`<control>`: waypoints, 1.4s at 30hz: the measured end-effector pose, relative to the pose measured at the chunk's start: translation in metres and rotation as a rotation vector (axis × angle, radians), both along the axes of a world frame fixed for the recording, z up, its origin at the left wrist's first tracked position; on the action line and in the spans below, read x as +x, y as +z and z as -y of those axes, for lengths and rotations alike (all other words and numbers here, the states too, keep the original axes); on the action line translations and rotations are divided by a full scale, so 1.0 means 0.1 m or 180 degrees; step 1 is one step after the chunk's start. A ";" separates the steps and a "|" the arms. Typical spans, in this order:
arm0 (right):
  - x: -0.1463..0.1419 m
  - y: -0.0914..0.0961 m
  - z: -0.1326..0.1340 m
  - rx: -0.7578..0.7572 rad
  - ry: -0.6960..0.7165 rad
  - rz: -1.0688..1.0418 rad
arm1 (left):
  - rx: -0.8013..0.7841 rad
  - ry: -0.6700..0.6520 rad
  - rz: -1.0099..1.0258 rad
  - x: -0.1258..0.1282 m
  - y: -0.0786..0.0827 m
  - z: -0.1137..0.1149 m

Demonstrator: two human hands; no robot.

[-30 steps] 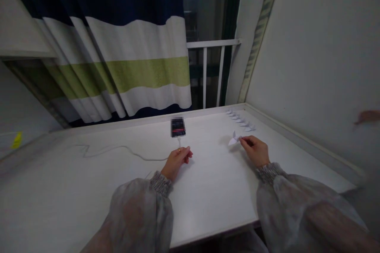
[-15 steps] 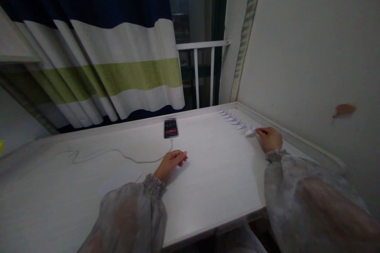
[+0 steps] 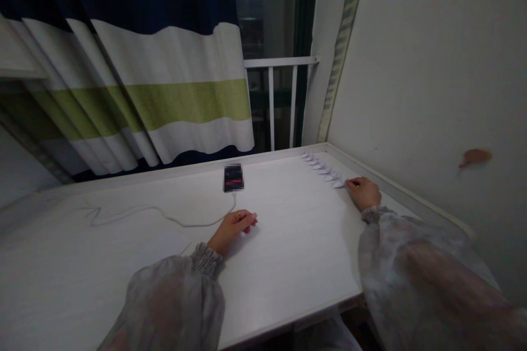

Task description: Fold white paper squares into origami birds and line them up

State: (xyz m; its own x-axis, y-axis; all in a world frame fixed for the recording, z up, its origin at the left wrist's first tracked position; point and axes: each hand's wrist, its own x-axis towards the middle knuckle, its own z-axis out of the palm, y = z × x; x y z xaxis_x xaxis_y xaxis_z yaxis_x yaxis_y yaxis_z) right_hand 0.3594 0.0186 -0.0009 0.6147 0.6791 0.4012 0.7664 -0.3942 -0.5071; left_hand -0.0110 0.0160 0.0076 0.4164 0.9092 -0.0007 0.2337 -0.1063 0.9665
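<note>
My right hand (image 3: 363, 192) rests at the far right of the white table (image 3: 288, 263), close to the wall. Its fingertips are pinched on a small white folded paper figure (image 3: 338, 184), which sits on the table at the near end of a row of several similar paper figures (image 3: 318, 164) running toward the back corner. My left hand (image 3: 234, 225) lies on the table near the middle, fingers stretched out loosely and holding nothing, just in front of a white cable (image 3: 164, 217).
A dark phone (image 3: 233, 177) lies beyond my left hand, plugged into the cable that trails left. A pale sheet of paper (image 3: 160, 244) lies near my left sleeve. A striped curtain (image 3: 164, 98) and a white railing (image 3: 282, 60) stand behind; a wall (image 3: 432, 77) borders the right.
My right hand carried the paper figure from mid-table to the right and set it down at the near end of the row. My left hand stayed put.
</note>
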 end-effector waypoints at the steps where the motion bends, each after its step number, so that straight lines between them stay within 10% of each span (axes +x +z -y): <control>1: 0.00 0.00 0.00 -0.0020 -0.0004 -0.0002 | 0.0001 0.0006 0.0007 0.00 0.01 0.01; 42: 0.04 -0.02 -0.06 -0.0177 0.0239 -0.0148 | -0.0030 0.0058 -0.0065 0.02 0.06 0.04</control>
